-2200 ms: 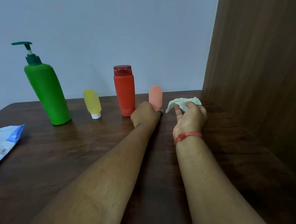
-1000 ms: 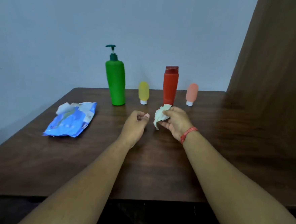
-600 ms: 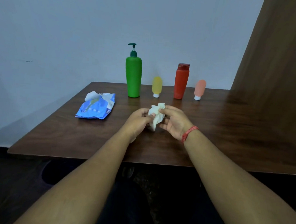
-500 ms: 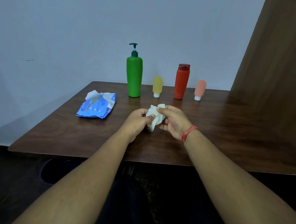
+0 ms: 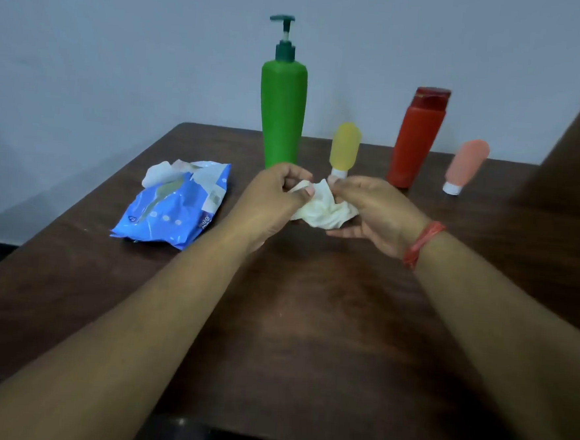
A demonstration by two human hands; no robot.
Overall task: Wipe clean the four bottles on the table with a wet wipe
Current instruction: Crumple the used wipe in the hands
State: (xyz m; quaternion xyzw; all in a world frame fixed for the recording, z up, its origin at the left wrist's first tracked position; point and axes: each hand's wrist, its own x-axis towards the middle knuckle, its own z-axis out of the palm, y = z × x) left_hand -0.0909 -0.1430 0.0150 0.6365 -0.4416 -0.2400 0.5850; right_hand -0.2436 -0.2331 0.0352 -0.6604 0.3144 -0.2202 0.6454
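While both forearms reach in from the bottom corners of the head view and converge near the middle of the frame, the left hand (image 5: 276, 198) and the right hand (image 5: 374, 215) meet over the dark wooden table (image 5: 308, 324) with a crumpled wet wipe (image 5: 323, 210) between them. On the left hand the knuckles face the camera, the fingers are curled, and the thumb presses against the wipe's left edge, pinching it. On the right hand the palm is turned partly upward under the wipe, with the fingertips (image 5: 335, 185) curled over its top edge so that the cloth is clamped there; a red thread band (image 5: 422, 241) circles that wrist. Whether the wipe hangs just above the tabletop or touches it cannot be told. Behind the hands, across the upper middle of the frame, four bottles stand in a row near the wall: a tall green pump bottle (image 5: 282, 116), then a small yellow bottle (image 5: 345, 148) standing on its white cap, a red bottle (image 5: 417, 139) with a dark red cap, and, furthest right, a small pink bottle (image 5: 466, 163), also cap-down. None is touched by either hand. At centre left lies a blue wipes packet (image 5: 176, 205), its flap open with a white wipe showing at the top.
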